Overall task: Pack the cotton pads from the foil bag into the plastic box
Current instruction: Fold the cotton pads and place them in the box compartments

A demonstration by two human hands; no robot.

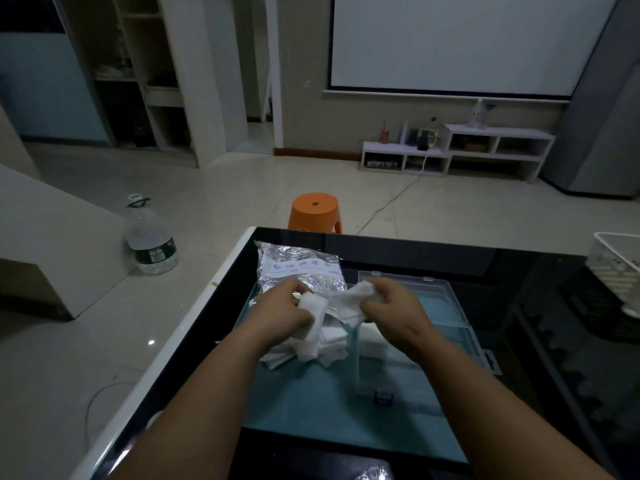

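The foil bag lies flat at the far-left corner of the teal mat, close to the table's white left edge. Its long axis runs away from the person. The plastic box sits open to the right, with bare mat nearer. Above a loose heap of cotton pads, the left hand and right hand each curl around a clump of pads, knuckles up.
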